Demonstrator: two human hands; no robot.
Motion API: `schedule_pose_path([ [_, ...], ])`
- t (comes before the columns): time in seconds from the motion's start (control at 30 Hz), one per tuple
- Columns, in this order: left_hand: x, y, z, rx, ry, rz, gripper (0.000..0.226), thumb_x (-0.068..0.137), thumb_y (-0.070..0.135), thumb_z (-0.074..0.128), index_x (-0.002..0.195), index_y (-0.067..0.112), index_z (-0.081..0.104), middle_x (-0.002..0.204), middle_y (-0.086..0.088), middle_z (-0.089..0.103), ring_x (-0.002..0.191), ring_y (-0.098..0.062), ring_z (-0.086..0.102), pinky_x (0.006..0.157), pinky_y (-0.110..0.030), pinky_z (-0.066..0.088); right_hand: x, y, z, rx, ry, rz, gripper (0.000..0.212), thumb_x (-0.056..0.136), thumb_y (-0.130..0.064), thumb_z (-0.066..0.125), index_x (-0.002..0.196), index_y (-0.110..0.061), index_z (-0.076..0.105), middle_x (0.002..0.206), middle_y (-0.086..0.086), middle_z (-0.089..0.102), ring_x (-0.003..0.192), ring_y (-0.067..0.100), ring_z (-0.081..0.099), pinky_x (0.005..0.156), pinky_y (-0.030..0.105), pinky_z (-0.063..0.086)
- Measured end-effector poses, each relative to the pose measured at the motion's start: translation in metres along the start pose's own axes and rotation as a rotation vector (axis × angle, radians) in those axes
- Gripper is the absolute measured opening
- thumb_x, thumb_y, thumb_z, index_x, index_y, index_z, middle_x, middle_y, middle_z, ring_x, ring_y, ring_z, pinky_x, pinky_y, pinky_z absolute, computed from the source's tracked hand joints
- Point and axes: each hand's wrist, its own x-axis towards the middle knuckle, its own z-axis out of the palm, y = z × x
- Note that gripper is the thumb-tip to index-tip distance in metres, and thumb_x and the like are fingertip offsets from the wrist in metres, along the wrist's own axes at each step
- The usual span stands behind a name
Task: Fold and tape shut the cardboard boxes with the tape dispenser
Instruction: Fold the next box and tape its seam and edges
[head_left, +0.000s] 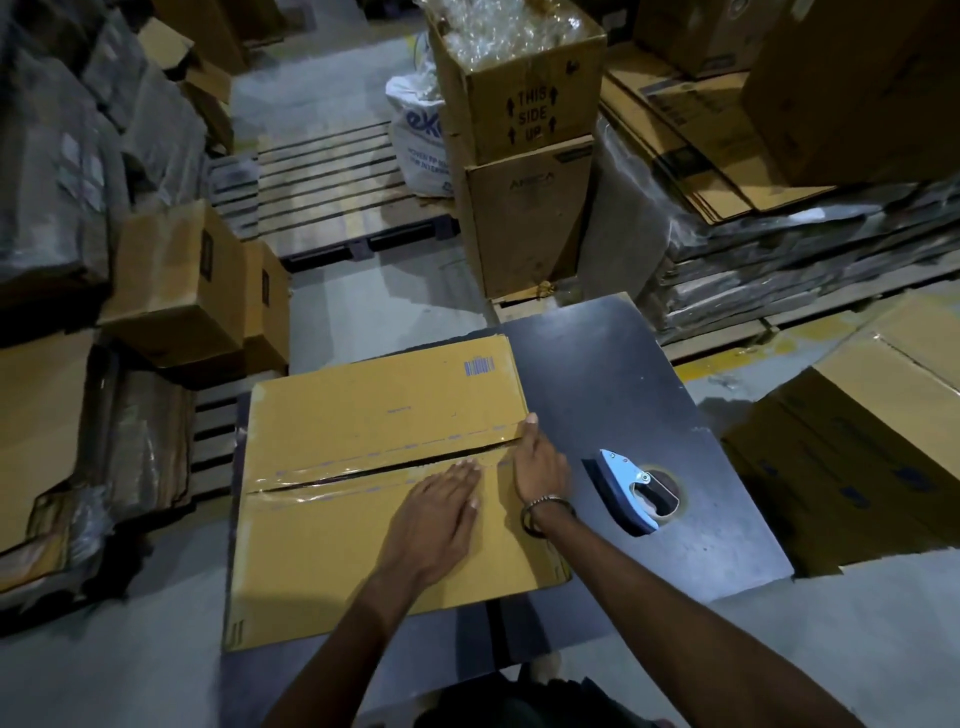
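Right now a flat, yellow-brown cardboard box (384, 483) lies on a dark, smooth surface (649, 395), with its two top flaps folded down so they meet in the middle. Shiny clear tape (363, 465) runs along the line where the flaps meet, but a thin dark gap shows between them, so the seam does not look fully closed. The left hand (441, 512) lies flat on the near flap with straight fingers, pressing it down and holding nothing. The right hand (540, 462) rests at the right end of the seam, with its fingers bent over the box edge there; I cannot tell if it pinches the tape end or just presses. A blue and silver tape dispenser (631, 488) with a brown roll sits on the surface just to the right of the box, and no hand touches it. It looks like this box is folded and taped, and the hands are smoothing the tape down. More boxes (524, 156) and stacks of flat cardboard (696, 135) stand around on the floor, so there may be more boxes left to fold and tape.
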Motion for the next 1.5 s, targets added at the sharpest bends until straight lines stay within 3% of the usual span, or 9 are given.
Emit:
schedule_pose_path([
  [0.23, 0.035, 0.017, 0.012, 0.173, -0.147, 0.115, 0.066, 0.112, 0.046, 0.02, 0.169, 0.019, 0.002, 0.176, 0.001, -0.004, 0.162, -0.015, -0.013, 0.131, -0.051, 0.009, -0.001, 0.013, 0.015, -0.109, 0.199, -0.228, 0.07, 0.104, -0.065, 0.015, 0.131, -0.019, 0.059, 0.124, 0.013, 0.07, 0.114, 0.039, 0.064, 0.086, 0.044, 0.049],
  [0.33, 0.021, 0.002, 0.015, 0.152, -0.139, -0.011, 0.069, 0.112, 0.056, 0.012, 0.168, 0.02, -0.005, 0.175, 0.003, -0.013, 0.16, -0.013, -0.019, 0.131, -0.044, 0.002, 0.002, 0.015, 0.015, -0.221, 0.139, -0.214, 0.087, 0.094, -0.08, 0.012, 0.147, -0.019, 0.046, 0.125, 0.015, 0.07, 0.112, 0.041, 0.065, 0.082, 0.044, 0.052],
  [0.47, -0.015, -0.047, 0.003, 0.13, -0.09, -0.238, 0.072, 0.109, 0.065, 0.008, 0.166, 0.028, -0.016, 0.173, 0.006, -0.024, 0.159, -0.015, -0.026, 0.131, -0.043, -0.007, 0.0, 0.009, 0.013, -0.37, 0.056, -0.187, 0.104, 0.079, -0.093, 0.045, 0.154, -0.022, 0.028, 0.12, 0.013, 0.071, 0.107, 0.04, 0.067, 0.08, 0.045, 0.057],
  [0.67, -0.065, -0.137, -0.03, 0.136, 0.051, -0.666, 0.083, 0.106, 0.068, 0.004, 0.166, 0.013, -0.01, 0.175, -0.01, -0.015, 0.162, -0.026, -0.013, 0.132, -0.049, -0.001, -0.004, 0.004, 0.014, -0.458, 0.093, -0.176, 0.103, 0.07, -0.098, 0.049, 0.137, -0.022, 0.034, 0.1, 0.012, 0.07, 0.089, 0.038, 0.068, 0.073, 0.048, 0.06],
  [0.87, -0.07, -0.152, -0.043, 0.078, 0.107, -0.795, 0.093, 0.106, 0.069, 0.01, 0.165, -0.001, 0.0, 0.174, -0.023, 0.002, 0.162, -0.035, 0.004, 0.13, -0.051, 0.014, -0.01, -0.004, 0.013, -0.468, 0.079, -0.159, 0.089, 0.076, -0.091, 0.055, 0.129, -0.021, 0.041, 0.095, 0.006, 0.065, 0.08, 0.029, 0.059, 0.065, 0.038, 0.051],
  [1.0, -0.069, -0.152, -0.054, -0.072, 0.204, -0.946, 0.091, 0.108, 0.065, 0.031, 0.164, -0.003, 0.01, 0.163, -0.034, 0.028, 0.136, -0.049, 0.048, 0.1, -0.059, 0.048, -0.011, -0.004, 0.015, -0.43, 0.104, -0.17, 0.092, 0.073, -0.093, 0.055, 0.131, -0.023, 0.044, 0.1, 0.002, 0.065, 0.087, 0.028, 0.063, 0.071, 0.04, 0.055],
  [1.13, -0.073, -0.161, -0.065, -0.093, 0.24, -0.882, 0.086, 0.108, 0.058, 0.041, 0.164, -0.002, 0.015, 0.135, -0.03, 0.057, 0.101, -0.052, 0.066, 0.074, -0.053, 0.055, -0.008, -0.003, 0.016, -0.452, 0.111, -0.175, 0.097, 0.069, -0.098, 0.051, 0.128, -0.02, 0.046, 0.097, 0.001, 0.063, 0.085, 0.025, 0.062, 0.071, 0.039, 0.055],
  [1.33, -0.073, -0.182, -0.07, -0.116, 0.204, -0.957, 0.089, 0.106, 0.058, 0.041, 0.166, 0.003, 0.006, 0.16, -0.029, 0.04, 0.137, -0.051, 0.05, 0.106, -0.059, 0.045, -0.006, -0.001, 0.014, -0.428, 0.081, -0.192, 0.106, 0.062, -0.103, 0.048, 0.13, -0.021, 0.045, 0.101, 0.004, 0.066, 0.087, 0.026, 0.064, 0.071, 0.039, 0.055],
  [1.5, -0.041, -0.114, -0.045, -0.07, 0.321, -0.499, 0.063, 0.101, 0.04, 0.049, 0.156, 0.009, 0.045, 0.165, -0.013, 0.04, 0.155, -0.031, 0.031, 0.124, -0.055, 0.026, -0.013, -0.006, 0.007, -0.44, -0.02, -0.207, 0.095, 0.069, -0.092, 0.061, 0.134, -0.025, 0.045, 0.121, 0.009, 0.068, 0.104, 0.032, 0.066, 0.08, 0.041, 0.055],
])
